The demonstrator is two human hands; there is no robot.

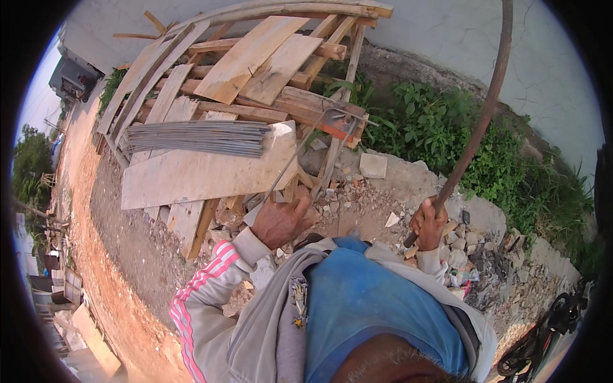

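Observation:
My left hand is closed around the near end of a thin bent metal rod. This rod runs up to an orange-red block with metal pieces on it, at the right end of a timber beam, and bends there. My right hand is wrapped round the lower part of a long brown bar, which rises past the top edge at the right and looks rusty. The bar stands apart from the block. Left of the block, a bundle of straight grey metal rods lies on a wide plywood board.
The boards rest on a rough frame of timber beams against a grey wall. Broken stones and rubble cover the ground before me. Green weeds grow along the wall. A dirt road passes on the left; a motorbike is at lower right.

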